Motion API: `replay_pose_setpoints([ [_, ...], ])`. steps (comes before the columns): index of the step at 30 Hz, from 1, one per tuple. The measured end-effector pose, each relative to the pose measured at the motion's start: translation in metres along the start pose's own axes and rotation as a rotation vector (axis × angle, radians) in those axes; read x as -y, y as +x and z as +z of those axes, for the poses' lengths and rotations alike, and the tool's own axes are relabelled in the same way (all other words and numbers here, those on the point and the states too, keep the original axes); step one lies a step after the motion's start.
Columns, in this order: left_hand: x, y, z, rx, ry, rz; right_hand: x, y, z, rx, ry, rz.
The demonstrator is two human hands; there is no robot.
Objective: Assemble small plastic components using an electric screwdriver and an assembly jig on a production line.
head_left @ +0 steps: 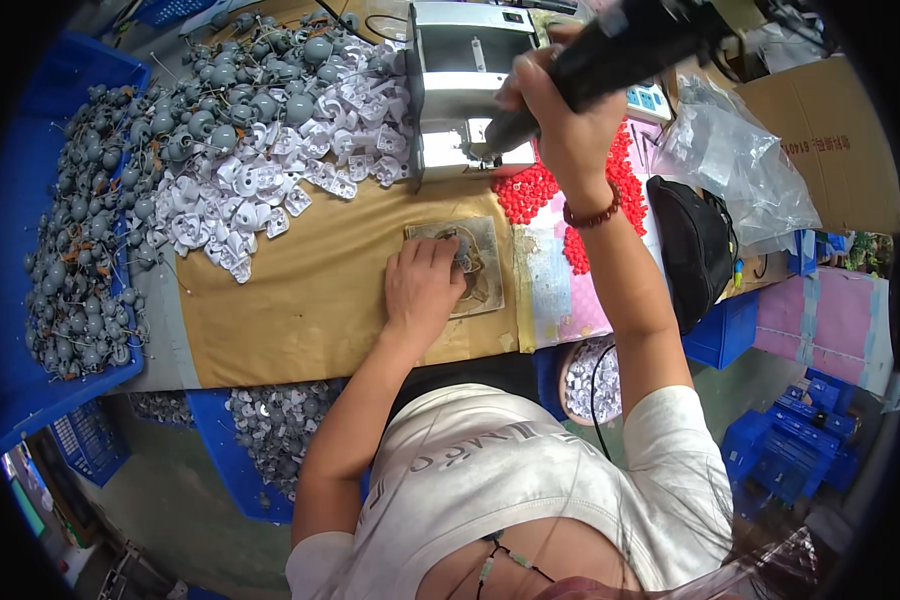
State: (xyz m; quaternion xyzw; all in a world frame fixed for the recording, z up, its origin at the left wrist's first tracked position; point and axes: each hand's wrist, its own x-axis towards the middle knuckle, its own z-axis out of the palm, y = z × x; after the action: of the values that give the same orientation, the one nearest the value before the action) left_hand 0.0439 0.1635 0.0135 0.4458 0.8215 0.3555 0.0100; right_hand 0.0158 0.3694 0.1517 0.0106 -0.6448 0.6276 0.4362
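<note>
My right hand point(575, 140) is wrapped around a black electric screwdriver point(625, 55), held tilted. The screwdriver's tip end reaches down to the front of a silver box-shaped machine point(440, 110), which looks like a screw feeder. My left hand point(425, 290) lies lower on the table, its fingers closed at a small grey part point(462, 250). That part rests on a square, worn plate point(488, 265); my fingers hide some of it. Left of the machine lies a heap of white plastic pieces point(240, 190).
Round grey parts with wires point(225, 75) are piled at the back left and fill a blue bin point(40, 400). Small red pieces point(530, 190) lie right of the machine. Further right are a black bag point(685, 250), clear plastic bags point(740, 160) and a cardboard box point(820, 130).
</note>
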Motion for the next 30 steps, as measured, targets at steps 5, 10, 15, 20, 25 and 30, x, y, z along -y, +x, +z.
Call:
replay_pose_setpoints([
  [5,-0.002,0.002,-0.004,0.04,-0.005,-0.001,-0.029,0.011,-0.001,0.047,-0.338,0.105],
  [10,0.0,0.0,-0.004,0.052,0.006,-0.023,-0.011,-0.014,0.009,0.037,-0.104,0.337],
  [15,0.003,-0.001,0.004,-0.032,0.024,0.021,0.021,-0.071,0.011,0.085,-0.062,0.462],
  [20,0.004,-0.002,0.006,-0.016,0.081,-0.005,0.018,-0.097,0.005,0.244,-0.088,0.341],
  [25,0.004,-0.002,0.006,-0.061,0.058,0.025,0.011,-0.107,-0.003,0.33,-0.129,0.255],
  [30,0.001,-0.002,0.0,-0.063,0.032,0.022,0.01,-0.114,-0.008,0.365,-0.043,0.233],
])
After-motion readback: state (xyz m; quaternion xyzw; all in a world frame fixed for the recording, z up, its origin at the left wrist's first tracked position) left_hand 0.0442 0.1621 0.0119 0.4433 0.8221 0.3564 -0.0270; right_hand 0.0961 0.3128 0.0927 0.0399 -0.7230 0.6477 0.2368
